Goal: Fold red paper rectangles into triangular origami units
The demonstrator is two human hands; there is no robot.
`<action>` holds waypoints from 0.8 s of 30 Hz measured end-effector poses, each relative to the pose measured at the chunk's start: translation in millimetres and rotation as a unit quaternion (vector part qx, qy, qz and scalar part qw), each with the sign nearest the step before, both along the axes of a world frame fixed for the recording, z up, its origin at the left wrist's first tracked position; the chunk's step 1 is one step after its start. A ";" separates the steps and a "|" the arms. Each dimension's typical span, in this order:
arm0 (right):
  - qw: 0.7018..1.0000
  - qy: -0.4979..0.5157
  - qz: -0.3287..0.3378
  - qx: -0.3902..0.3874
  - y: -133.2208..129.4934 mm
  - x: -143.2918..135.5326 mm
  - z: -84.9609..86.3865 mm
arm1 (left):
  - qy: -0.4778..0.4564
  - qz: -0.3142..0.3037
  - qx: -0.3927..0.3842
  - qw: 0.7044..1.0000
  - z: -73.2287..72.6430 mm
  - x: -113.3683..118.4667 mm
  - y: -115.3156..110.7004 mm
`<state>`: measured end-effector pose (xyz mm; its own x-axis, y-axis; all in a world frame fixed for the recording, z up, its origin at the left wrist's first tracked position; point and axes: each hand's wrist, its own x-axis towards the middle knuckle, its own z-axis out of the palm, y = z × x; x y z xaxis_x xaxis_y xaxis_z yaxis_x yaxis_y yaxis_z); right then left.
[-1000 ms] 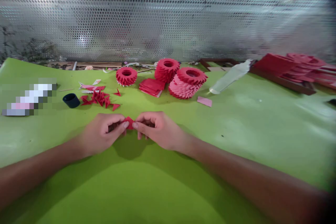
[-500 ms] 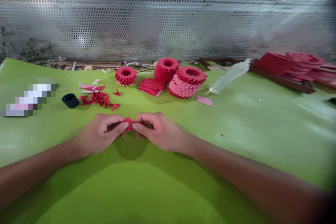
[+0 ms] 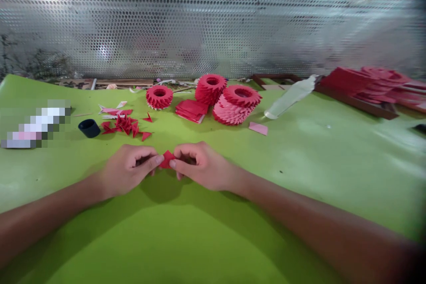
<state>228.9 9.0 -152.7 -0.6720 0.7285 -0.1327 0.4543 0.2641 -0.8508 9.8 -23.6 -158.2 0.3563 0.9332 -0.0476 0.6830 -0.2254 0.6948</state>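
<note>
A: Item one, the hands?

B: The left hand (image 3: 128, 169) and the right hand (image 3: 199, 166) are meeting over the green table (image 3: 186, 239). Both are pinching one small red folded paper piece (image 3: 167, 159) between thumb and fingertips, each hand gripping its own side, the other fingers curling under.

A: And the piece is sitting where?

B: It is lying between the two hands, low over the table near the middle; whether it is touching the surface cannot be told.

A: Next entries, moving outward?

B: Just beyond the left hand, a scatter of red folded triangles (image 3: 124, 125) is lying on the table, with a dark round cap (image 3: 88, 128) beside it to the left. Farther back, a small red paper ring (image 3: 159, 96) is standing, then a flat stack of red sheets (image 3: 191, 110), then two larger rings, a red one (image 3: 211, 89) and a red-over-pink one (image 3: 237, 104) touching it. A pink slip (image 3: 258, 128) is lying near these.

A: Far edge?

B: A clear bottle (image 3: 291, 96) is lying on its side, and more red paper (image 3: 369, 83) is sitting on a tray at the right. A perforated metal screen (image 3: 213, 17) is standing behind everything.
</note>
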 end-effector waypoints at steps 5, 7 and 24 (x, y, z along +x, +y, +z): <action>0.999 0.033 0.018 -0.036 -0.5 -0.1 2.6 | 0.003 -0.037 0.011 0.999 1.4 0.8 -0.6; 0.997 0.047 0.012 -0.060 -0.8 0.1 2.7 | -0.007 -0.036 0.019 0.999 2.1 0.8 -1.9; 0.999 0.046 0.001 -0.004 -4.6 1.1 1.6 | -0.041 -0.012 0.171 0.984 3.3 -1.5 -10.1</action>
